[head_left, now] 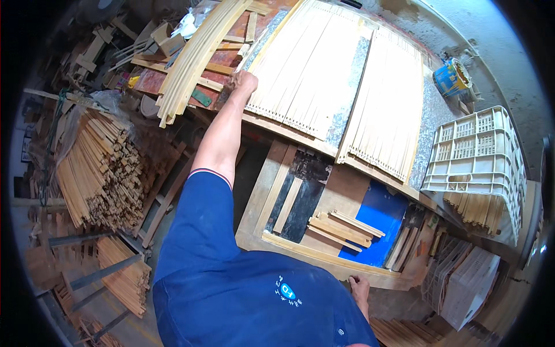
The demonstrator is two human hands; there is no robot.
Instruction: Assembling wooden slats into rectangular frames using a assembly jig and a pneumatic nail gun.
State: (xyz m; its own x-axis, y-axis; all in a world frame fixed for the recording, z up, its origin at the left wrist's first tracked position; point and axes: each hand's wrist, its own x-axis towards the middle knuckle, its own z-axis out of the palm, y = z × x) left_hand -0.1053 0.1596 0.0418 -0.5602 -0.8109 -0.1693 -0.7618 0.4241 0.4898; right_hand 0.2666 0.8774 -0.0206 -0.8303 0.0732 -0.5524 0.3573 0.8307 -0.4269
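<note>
Reaching with your left hand to the near-left corner of the slat panel on the bench: grip low at the edge, don't flex the thin slats. Fingers look curled shut there; on what, can't tell. Right hand, fingers bent, rests on the wooden frame.

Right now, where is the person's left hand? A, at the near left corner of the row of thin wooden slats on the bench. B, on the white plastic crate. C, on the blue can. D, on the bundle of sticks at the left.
A: the left hand reaches out to the slats' near left corner, far from the crate and can.
</note>
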